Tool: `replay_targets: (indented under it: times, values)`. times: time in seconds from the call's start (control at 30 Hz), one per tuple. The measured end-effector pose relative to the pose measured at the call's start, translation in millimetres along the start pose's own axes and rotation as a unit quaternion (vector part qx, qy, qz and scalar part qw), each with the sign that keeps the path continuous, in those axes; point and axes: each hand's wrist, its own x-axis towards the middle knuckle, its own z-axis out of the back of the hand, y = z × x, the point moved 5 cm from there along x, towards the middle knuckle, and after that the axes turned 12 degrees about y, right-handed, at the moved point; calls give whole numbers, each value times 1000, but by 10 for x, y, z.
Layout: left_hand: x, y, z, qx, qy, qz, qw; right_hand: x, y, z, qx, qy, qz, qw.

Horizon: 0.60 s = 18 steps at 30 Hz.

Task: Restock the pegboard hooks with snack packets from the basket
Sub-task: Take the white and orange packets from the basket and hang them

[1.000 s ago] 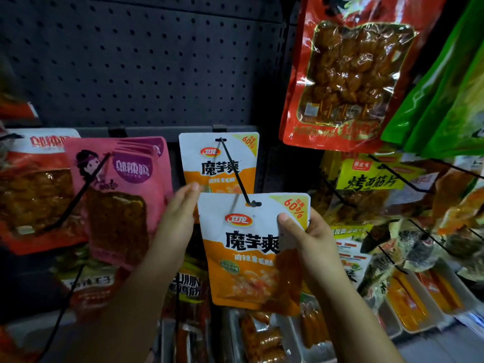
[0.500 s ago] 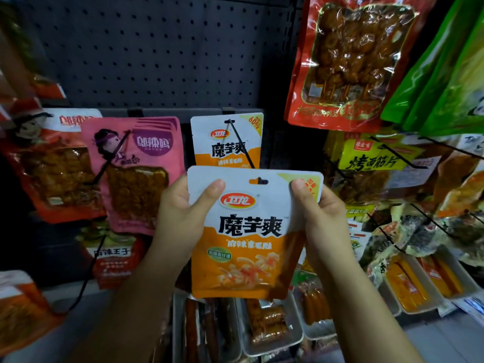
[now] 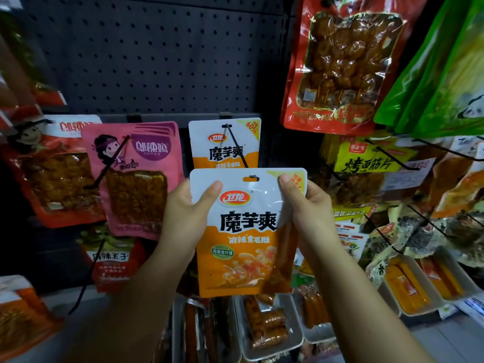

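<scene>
Left hand (image 3: 187, 213): we pinch the packet's top left corner, thumb in front.
Right hand (image 3: 305, 205): pinches the top right corner.
Packet (image 3: 246, 231): its hang hole meets the hook (image 3: 237, 145) tip.
Technique: we keep the top edge level and push straight back.

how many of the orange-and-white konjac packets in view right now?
2. One packet held by the left hand and right hand; one hanging packet on the hook behind. More may be hidden behind it.
</scene>
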Motion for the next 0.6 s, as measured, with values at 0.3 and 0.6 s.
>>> replay_targets:
  times: [0.3,0.6]
  values:
    - [160,335,188,56,-11,50,997,114,-338,216,-66,-24,-47,996]
    - [847,493,244,247,-55,66,965,835,-363,154,-176,-27,-26,984]
